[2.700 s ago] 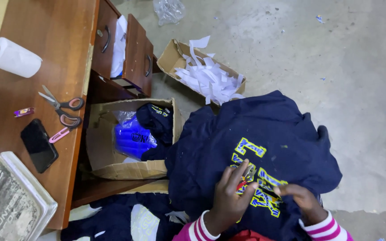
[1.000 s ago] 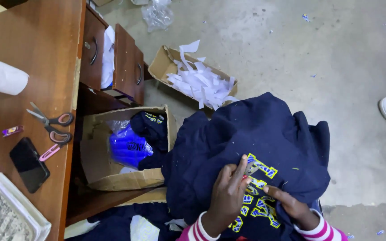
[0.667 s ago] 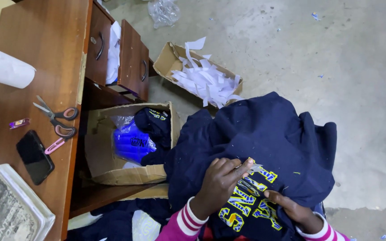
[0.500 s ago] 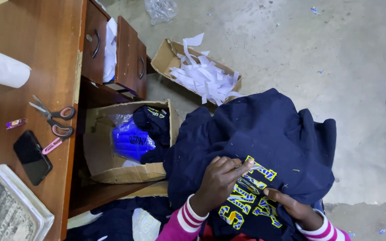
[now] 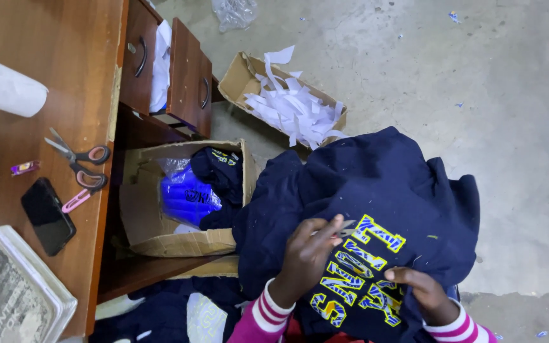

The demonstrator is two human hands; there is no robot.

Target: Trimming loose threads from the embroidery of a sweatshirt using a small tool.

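Since the earlier frame, the left hand (image 5: 305, 253) has slid up the navy sweatshirt (image 5: 376, 209) toward the top of the yellow-and-blue lettering (image 5: 357, 273), and the right hand (image 5: 422, 293) has dropped lower on the print.

Current state: the sweatshirt lies bunched over the person's lap, print side up. The left hand presses on the fabric with fingers extended, and a small grey tool (image 5: 344, 227) shows at its fingertips; whether the fingers grip it or merely rest on it cannot be told. The right hand is curled, pinching the cloth at the lower right of the lettering.

Working the print well, as a judgement:
- Keep the fabric taut between both hands, so that the lettering lies flat and no fold hides under the tool.
- Move the tool in short strokes along one letter at a time.
- Shift the pinching hand whenever the cloth begins to bunch.

Surroundings: an open cardboard box (image 5: 160, 228) beside the sweatshirt holds blue plastic-wrapped goods (image 5: 185, 198) and another dark garment. A second box (image 5: 243, 76) on the floor holds white paper strips (image 5: 293, 108). On the wooden surface (image 5: 52, 82) lie scissors (image 5: 77, 159), a black phone (image 5: 47, 216) and a paper roll (image 5: 4, 87).
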